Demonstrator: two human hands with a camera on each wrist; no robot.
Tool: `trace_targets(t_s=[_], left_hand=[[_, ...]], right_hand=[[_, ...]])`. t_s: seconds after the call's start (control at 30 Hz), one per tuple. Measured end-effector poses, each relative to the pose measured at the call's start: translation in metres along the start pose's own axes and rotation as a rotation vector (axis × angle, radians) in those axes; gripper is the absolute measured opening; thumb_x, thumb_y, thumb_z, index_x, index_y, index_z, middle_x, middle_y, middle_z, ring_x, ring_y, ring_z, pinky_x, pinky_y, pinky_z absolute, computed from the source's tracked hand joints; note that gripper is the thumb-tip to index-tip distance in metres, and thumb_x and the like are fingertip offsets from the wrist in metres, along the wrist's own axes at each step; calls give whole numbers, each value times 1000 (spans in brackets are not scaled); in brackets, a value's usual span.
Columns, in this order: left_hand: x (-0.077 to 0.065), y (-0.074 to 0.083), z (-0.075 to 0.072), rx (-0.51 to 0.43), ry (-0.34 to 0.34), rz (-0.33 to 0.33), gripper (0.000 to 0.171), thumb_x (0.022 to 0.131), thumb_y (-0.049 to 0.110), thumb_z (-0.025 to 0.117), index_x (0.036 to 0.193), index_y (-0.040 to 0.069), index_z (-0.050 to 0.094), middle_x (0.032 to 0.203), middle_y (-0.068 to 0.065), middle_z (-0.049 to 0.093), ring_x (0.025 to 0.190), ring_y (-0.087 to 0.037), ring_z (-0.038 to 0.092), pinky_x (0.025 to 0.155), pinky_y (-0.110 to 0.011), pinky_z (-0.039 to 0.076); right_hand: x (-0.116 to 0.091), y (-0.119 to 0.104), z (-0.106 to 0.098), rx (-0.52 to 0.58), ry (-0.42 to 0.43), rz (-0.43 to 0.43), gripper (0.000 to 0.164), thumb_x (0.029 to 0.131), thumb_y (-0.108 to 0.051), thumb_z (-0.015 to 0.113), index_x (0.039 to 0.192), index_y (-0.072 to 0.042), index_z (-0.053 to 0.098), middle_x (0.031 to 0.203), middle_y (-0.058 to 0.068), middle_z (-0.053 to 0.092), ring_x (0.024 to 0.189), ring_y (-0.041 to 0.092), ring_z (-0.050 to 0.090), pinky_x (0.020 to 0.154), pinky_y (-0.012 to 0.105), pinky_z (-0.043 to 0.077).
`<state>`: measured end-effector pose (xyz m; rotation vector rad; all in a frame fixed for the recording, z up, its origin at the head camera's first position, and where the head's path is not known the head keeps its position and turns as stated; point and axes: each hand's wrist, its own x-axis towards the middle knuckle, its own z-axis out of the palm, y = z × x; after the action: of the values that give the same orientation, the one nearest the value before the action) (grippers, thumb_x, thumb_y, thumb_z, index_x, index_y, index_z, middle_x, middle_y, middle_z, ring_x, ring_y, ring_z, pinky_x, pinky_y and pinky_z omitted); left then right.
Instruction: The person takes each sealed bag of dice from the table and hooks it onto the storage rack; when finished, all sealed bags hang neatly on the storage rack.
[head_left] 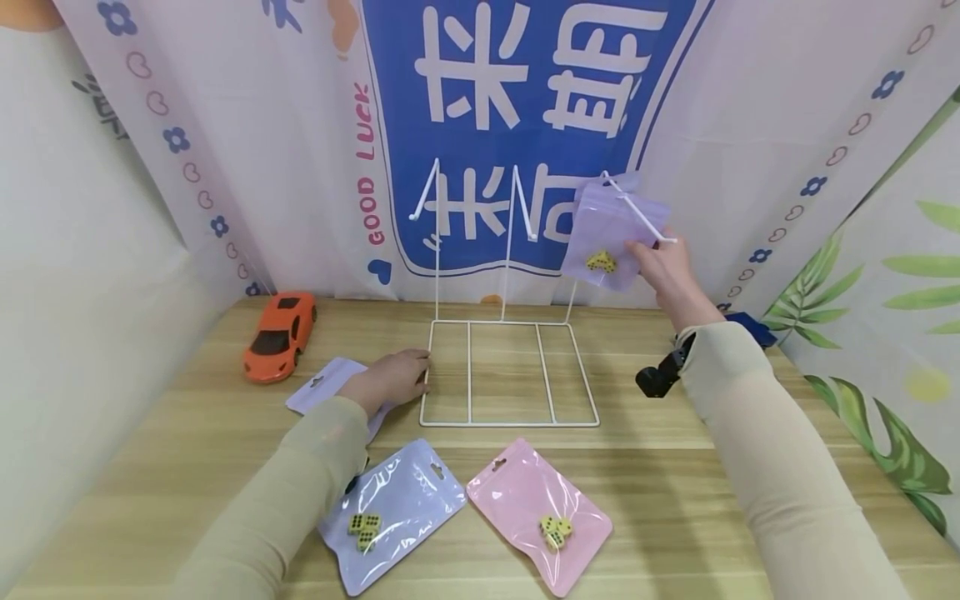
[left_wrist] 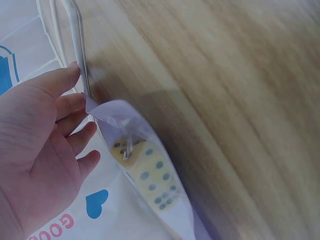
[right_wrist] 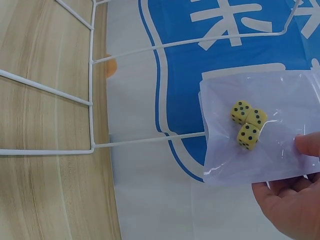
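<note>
My right hand (head_left: 667,271) pinches a purple zip bag (right_wrist: 220,150) by its edge, thumb in front. Yellow dice (right_wrist: 248,125) show through the bag. In the head view it is at the right hook (head_left: 637,208) of a white wire rack (head_left: 510,425); whether the hook passes through its hole I cannot tell. A second layer shows behind it. At the rack's left base wire, my left hand (head_left: 390,377) touches with loosely bent fingertips. Partly under that arm lies another purple bag (head_left: 324,383), its dice (left_wrist: 155,175) visible in the left wrist view.
A blue bag (head_left: 408,500) and a pink bag (head_left: 517,492), each with yellow dice, lie on the wooden table (head_left: 150,517) in front of the rack. An orange toy car (head_left: 281,337) stands at the left. A dark blue object (head_left: 750,329) is partly hidden behind the right wrist.
</note>
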<state>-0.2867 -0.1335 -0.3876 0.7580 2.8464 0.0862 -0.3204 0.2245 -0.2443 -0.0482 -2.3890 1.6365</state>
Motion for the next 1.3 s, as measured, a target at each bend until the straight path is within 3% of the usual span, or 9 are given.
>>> trace_targets(t_s=[0.6,0.73,0.87,1.0,1.13,1.3], left_hand=[[-2,3,-1,15,25,37,47,89,19,59,125,-10,47,135,-25,40,126,-37,36,105,-44,30],[-3,2,0,18,33,42,48,89,19,59,125,-10,48,135,-25,40,125,-37,36,104,-44,31],[-2,0,0,8,32,26,50,89,20,59,127,-10,46,137,-25,38,127,-37,34,105,-45,29],[-1,-1,-1,12,20,9,51,90,21,58,128,-9,44,138,-24,36,128,-37,33,106,-44,27],[2,-1,0,13,16,4,50,90,21,58,128,-9,45,138,-24,37,128,-37,33,106,-44,27],[2,0,2,12,11,10,50,89,20,59,127,-9,46,137,-24,38,127,-37,34,106,-44,28]], right_hand=[[5,4,0,-69,5,-9,45,91,-15,51,128,8,40,126,24,47,104,25,48,90,35,44],[4,9,-3,-207,-26,-61,38,91,-17,51,116,12,47,107,25,55,83,19,52,71,24,49],[-7,20,-11,-432,-144,-140,30,91,-16,52,99,13,52,84,17,56,68,17,50,57,23,45],[-30,40,-14,-594,-363,-167,25,90,-16,54,95,9,56,81,15,58,70,23,52,60,31,47],[-67,58,-3,-661,-542,-244,16,88,-12,58,82,2,58,72,7,57,63,17,51,54,29,46],[-123,73,26,-717,-659,-370,21,83,-22,66,79,-3,56,63,-2,51,56,10,46,49,25,43]])
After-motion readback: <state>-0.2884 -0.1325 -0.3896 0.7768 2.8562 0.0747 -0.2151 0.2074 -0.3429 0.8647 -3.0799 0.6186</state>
